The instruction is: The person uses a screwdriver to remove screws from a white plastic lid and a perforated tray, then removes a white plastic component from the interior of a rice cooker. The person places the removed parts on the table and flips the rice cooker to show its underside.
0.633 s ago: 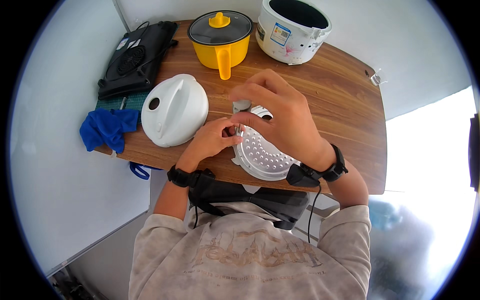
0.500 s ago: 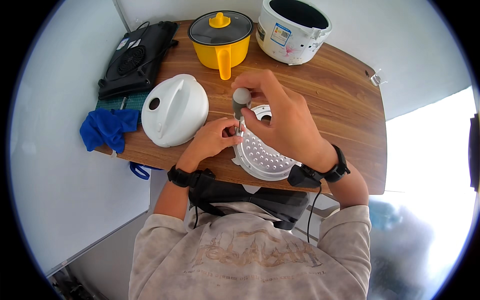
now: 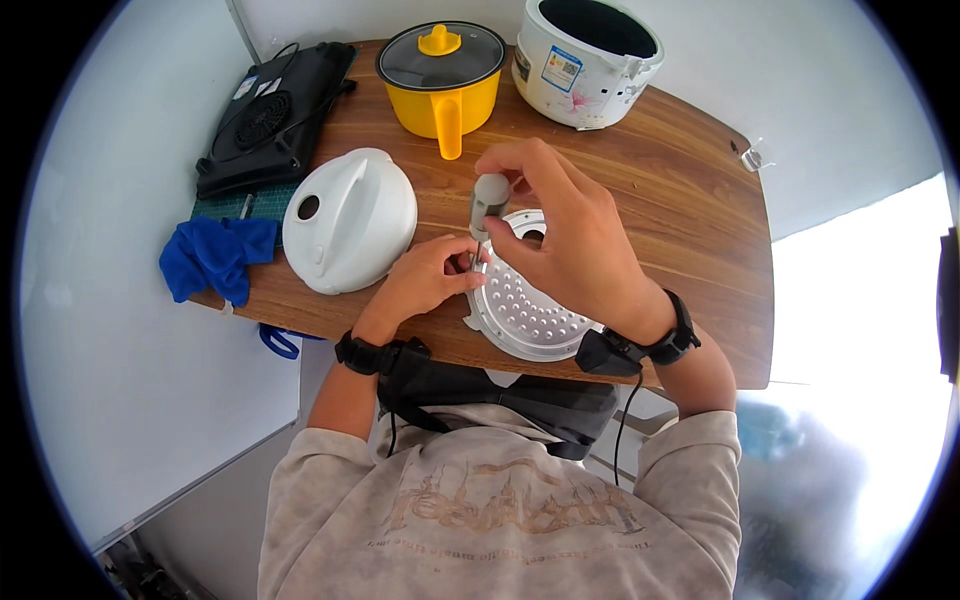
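Observation:
My right hand is closed round a grey-handled screwdriver, which stands nearly upright with its shaft pointing down. Its tip meets a small metal piece at the left edge of a round, dimpled metal plate. Pinching at that same spot, my left hand has thumb and fingers on the small metal piece; its exact kind is too small to make out. The plate lies on the table near the front edge, partly hidden under my right hand. Left of it rests a white lid with a round hole.
A yellow pot with a glass lid and a white rice cooker body stand at the back. On the left are a black appliance base, a green mat and a blue cloth. The wooden table has a rounded right side.
The screwdriver's handle has tilted slightly to the right, along with the fingers of my right hand. My left hand holds its place.

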Motion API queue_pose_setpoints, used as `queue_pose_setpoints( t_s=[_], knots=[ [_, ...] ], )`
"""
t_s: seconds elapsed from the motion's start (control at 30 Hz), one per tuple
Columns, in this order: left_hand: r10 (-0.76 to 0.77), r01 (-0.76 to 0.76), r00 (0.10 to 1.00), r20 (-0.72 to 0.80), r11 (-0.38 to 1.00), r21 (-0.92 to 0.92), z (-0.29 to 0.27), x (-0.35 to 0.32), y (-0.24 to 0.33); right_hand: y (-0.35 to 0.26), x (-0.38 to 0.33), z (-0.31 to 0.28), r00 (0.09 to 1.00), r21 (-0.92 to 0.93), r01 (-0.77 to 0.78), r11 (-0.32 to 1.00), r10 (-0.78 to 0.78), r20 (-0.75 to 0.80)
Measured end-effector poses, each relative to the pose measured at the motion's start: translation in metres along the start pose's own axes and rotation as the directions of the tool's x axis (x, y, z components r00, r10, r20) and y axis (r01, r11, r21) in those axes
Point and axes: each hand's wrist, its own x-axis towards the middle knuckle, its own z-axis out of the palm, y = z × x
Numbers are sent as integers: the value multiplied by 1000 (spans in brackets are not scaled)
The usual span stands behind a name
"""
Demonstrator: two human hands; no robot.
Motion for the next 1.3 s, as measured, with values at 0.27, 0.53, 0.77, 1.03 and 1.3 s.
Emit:
queue_pose_setpoints(
  t_s=[0.27,0.53,0.77,1.03,1.3],
  knots=[
    [-13,13,1000,-15,1000,16,1,0,3,6,-2,1,999,34,39,999,-39,0],
    [9,-9,1000,-1,1000,12,-1,0,4,-2,-3,-3,992,126,-108,986,100,73],
    [63,-62,998,-13,995,75,6,7,-28,2,-4,0,992,124,-1,992,-15,127],
    [-9,11,1000,-24,998,69,3,3,-20,3,-5,0,995,146,16,989,-30,95],
    [4,-3,1000,11,1000,-17,-1,0,-7,8,-8,-7,1000,156,-14,988,11,21]
  ],
)
